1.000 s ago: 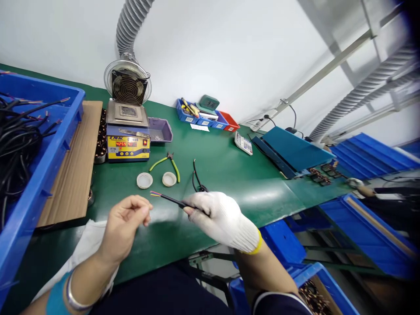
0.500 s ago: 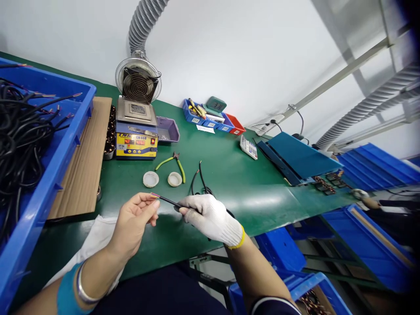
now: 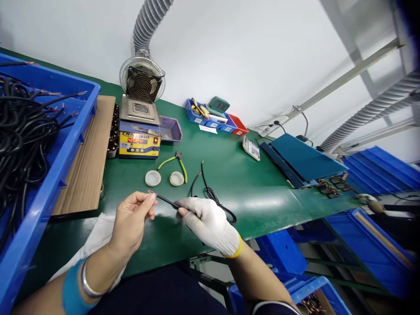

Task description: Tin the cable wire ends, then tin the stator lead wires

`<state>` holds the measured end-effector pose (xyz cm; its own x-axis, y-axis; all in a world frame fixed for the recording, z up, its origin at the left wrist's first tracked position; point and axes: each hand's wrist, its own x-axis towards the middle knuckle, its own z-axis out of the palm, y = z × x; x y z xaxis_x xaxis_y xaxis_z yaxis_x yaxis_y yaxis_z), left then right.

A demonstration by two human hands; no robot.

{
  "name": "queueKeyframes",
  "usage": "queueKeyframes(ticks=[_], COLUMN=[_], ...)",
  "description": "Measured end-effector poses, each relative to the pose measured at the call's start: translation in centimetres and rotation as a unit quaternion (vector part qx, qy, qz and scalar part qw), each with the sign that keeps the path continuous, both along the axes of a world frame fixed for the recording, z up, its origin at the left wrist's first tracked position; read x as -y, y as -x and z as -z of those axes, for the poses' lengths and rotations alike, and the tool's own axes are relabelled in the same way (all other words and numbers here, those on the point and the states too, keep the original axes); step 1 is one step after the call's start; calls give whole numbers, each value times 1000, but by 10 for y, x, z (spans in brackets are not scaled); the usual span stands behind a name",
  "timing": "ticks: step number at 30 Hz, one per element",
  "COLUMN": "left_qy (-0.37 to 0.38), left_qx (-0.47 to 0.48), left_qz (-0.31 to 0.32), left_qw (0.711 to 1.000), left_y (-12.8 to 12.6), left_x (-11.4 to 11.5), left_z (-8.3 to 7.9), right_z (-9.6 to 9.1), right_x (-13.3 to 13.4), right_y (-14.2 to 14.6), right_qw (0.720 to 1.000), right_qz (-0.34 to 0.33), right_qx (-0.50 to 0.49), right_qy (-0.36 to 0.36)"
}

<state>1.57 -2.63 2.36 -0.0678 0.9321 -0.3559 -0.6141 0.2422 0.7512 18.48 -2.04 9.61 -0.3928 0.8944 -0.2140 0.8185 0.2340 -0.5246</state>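
Observation:
A black cable [image 3: 166, 201] is held level above the bench's front part. My right hand [image 3: 208, 223], in a white knit glove with fingertips partly bare, is closed around its jacket. Bare and pinched at thumb and forefinger, my left hand [image 3: 135, 218] grips the thin coloured wires [image 3: 152, 192] at the cable's stripped end. Behind my right hand, more black cable [image 3: 215, 199] lies looped on the green mat, two ends pointing away. Two small white round dishes [image 3: 152, 178] and green-handled cutters [image 3: 177, 160] lie just beyond my hands.
A yellow-blue solder pot [image 3: 139, 142] stands under a fan and duct hose [image 3: 144, 83]. At left, a blue crate [image 3: 78, 120] holds many black cables beside cardboard [image 3: 87, 162]. Small parts bins [image 3: 226, 127], a calculator [image 3: 251, 148] and a co-worker's gloved hand [image 3: 365, 199] are further right.
The coloured wires, fanned out before, now look gathered into a narrower bunch at my left fingertips. My hands stay in nearly the same place; the view has shifted slightly.

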Motion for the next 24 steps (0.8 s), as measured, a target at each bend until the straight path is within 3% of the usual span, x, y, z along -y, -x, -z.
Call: queueKeyframes(ticks=[5, 6, 8, 10, 12, 16, 24], left_qy=[-26, -37, -63, -80, -82, -73, -59], left_qx=[15, 3, -33, -67, -86, -93, -110], left_qz=[-95, -77, 39, 198, 299, 325, 367], left_qw=[995, 996, 997, 975, 947, 938, 922], left_y=[9, 10, 8, 3, -2, -7, -6], left_x=[-5, -4, 0, 7, 12, 14, 16], left_z=[-2, -2, -2, -1, 0, 0, 2], right_z=[-17, -22, -29, -30, -27, -18, -10], right_x=[-18, -26, -47, -71, -92, -117, -135], right_y=[-7, -8, -6, 0, 10, 27, 38], right_qw=[985, 981, 975, 969, 956, 930, 911], right_qz=[97, 93, 47, -23, -83, -153, -183], right_qx=[107, 140, 196, 235, 274, 333, 369], right_qy=[-90, -94, -89, -74, -57, -36, -10])
